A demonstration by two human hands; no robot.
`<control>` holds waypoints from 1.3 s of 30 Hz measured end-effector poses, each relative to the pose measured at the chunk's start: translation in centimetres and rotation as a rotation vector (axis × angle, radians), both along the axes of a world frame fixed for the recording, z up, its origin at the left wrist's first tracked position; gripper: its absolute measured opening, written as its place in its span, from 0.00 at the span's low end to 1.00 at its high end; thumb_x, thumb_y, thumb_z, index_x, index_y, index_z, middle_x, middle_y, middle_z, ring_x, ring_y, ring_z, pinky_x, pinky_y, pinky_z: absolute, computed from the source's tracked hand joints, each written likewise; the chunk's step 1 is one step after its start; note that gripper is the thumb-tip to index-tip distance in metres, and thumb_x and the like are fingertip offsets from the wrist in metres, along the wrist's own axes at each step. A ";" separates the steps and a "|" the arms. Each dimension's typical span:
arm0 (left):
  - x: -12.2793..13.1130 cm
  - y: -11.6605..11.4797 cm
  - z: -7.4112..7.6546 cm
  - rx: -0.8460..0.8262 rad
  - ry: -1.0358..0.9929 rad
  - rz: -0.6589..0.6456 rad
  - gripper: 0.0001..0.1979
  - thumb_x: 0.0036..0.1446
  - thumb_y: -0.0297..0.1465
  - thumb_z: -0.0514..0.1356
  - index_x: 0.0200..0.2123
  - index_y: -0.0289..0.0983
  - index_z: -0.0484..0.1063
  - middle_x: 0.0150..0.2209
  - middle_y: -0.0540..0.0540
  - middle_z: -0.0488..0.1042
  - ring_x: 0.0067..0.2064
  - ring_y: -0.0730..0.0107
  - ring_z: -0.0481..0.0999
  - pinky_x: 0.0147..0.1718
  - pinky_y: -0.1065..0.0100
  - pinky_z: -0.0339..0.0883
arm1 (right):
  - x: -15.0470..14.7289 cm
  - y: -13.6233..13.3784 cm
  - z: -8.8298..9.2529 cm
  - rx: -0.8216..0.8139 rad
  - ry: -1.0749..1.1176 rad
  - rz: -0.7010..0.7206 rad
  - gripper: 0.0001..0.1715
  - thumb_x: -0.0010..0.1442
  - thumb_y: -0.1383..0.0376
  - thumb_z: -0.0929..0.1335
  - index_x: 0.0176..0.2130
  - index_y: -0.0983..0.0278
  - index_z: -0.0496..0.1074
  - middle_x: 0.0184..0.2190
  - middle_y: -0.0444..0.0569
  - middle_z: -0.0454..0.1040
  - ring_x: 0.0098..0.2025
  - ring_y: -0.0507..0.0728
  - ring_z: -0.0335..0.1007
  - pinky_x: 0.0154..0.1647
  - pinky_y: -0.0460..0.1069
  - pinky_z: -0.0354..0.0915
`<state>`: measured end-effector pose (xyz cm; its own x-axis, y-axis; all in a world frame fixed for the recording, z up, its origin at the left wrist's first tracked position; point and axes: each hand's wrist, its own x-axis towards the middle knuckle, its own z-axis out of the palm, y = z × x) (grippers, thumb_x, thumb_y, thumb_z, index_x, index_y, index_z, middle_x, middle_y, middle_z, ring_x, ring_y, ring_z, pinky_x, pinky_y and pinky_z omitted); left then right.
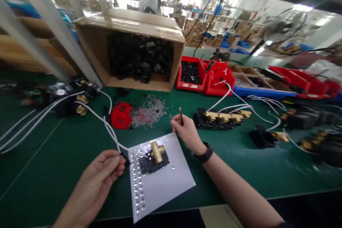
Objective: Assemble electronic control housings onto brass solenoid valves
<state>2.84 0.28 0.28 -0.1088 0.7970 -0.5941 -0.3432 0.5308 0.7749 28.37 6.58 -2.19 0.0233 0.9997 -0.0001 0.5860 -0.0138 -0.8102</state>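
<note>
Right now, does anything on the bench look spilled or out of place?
Possibly the small silvery pieces: they lie scattered, uncontained, on the green bench beside the red bundle. One clear dot sits apart from others on the white sheet.

1 black unit [153, 166] with a brass T-fitting [156, 152], on a white bead-dotted sheet [165, 185]
</note>
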 end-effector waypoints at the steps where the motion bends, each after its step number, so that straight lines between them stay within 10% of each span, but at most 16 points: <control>1: 0.4 -1.0 -0.7 0.005 -0.018 -0.023 0.14 0.36 0.29 0.69 0.29 0.35 0.73 0.26 0.47 0.74 0.27 0.72 0.71 0.26 0.74 0.68 | -0.4 -1.1 0.0 -0.046 0.118 0.039 0.08 0.61 0.65 0.59 0.37 0.66 0.65 0.21 0.42 0.68 0.22 0.51 0.62 0.24 0.45 0.58; 6: 1.7 -1.4 -3.1 0.108 -0.059 -0.044 0.16 0.36 0.33 0.71 0.30 0.31 0.75 0.26 0.46 0.75 0.28 0.74 0.71 0.30 0.75 0.66 | -1.8 -4.3 -0.8 -0.186 0.408 0.114 0.09 0.56 0.63 0.64 0.37 0.66 0.68 0.24 0.43 0.70 0.22 0.49 0.59 0.22 0.44 0.54; 12: 1.3 -0.2 -2.2 0.106 -0.152 -0.066 0.16 0.36 0.31 0.71 0.30 0.31 0.74 0.25 0.47 0.74 0.26 0.77 0.69 0.27 0.77 0.65 | -2.1 -4.0 -2.0 -0.219 0.434 0.054 0.07 0.54 0.62 0.66 0.32 0.65 0.68 0.20 0.40 0.63 0.19 0.48 0.54 0.19 0.44 0.51; 22: 2.0 0.8 -2.9 0.106 -0.366 0.022 0.06 0.47 0.26 0.66 0.29 0.30 0.72 0.26 0.47 0.72 0.25 0.79 0.69 0.24 0.80 0.65 | -2.3 -5.9 -1.1 -0.039 0.121 0.101 0.08 0.54 0.70 0.63 0.33 0.64 0.72 0.32 0.48 0.75 0.35 0.56 0.69 0.37 0.49 0.62; 28: 1.6 1.7 -3.2 0.044 -0.400 0.166 0.07 0.55 0.17 0.55 0.31 0.30 0.72 0.28 0.44 0.74 0.25 0.80 0.71 0.22 0.82 0.67 | -1.5 -5.4 -1.3 -0.176 0.232 -0.005 0.06 0.52 0.65 0.66 0.30 0.65 0.72 0.22 0.43 0.69 0.22 0.51 0.60 0.23 0.46 0.56; 33: 1.9 1.8 -3.4 0.135 -0.396 0.025 0.03 0.53 0.26 0.61 0.32 0.31 0.71 0.18 0.55 0.63 0.15 0.86 0.56 0.12 0.83 0.50 | -1.5 -5.4 -1.8 -0.200 0.277 -0.031 0.06 0.50 0.65 0.67 0.30 0.66 0.72 0.22 0.43 0.69 0.21 0.49 0.57 0.22 0.45 0.53; 39: 2.7 2.4 -2.7 0.138 -0.267 -0.162 0.17 0.49 0.29 0.63 0.44 0.30 0.70 0.21 0.52 0.68 0.22 0.80 0.65 0.23 0.78 0.61 | -1.8 -5.9 -2.1 -0.127 0.244 -0.105 0.08 0.53 0.63 0.67 0.31 0.66 0.73 0.25 0.46 0.73 0.24 0.52 0.63 0.26 0.46 0.59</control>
